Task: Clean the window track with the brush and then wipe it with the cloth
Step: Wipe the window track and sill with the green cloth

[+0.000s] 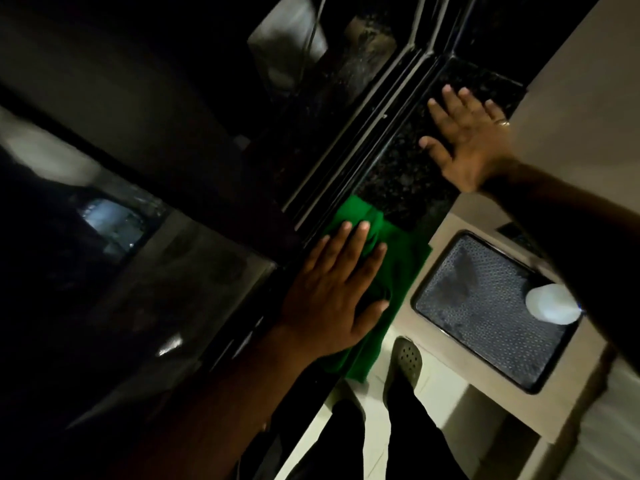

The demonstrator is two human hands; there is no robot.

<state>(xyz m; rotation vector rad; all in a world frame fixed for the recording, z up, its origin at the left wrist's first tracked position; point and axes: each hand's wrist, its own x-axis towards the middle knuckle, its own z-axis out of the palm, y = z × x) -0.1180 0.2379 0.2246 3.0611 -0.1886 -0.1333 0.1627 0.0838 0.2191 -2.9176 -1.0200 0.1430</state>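
A green cloth (401, 268) lies over the near end of the dark window track (360, 150) and hangs off the sill's edge. My left hand (332, 292) presses flat on the cloth with its fingers straight, its fingertips pointing along the track. My right hand (467, 136) rests flat with spread fingers on the black speckled stone sill (398, 178), to the right of the track, and holds nothing. A ring shows on one of its fingers. No brush is in view.
A sliding glass pane (145, 271) fills the left side, reflecting the room. Below the sill stands a beige bedside unit with a dark patterned tray (485, 306) and a white object (550, 306) on it. My foot in a grey clog (405, 362) stands on the pale floor.
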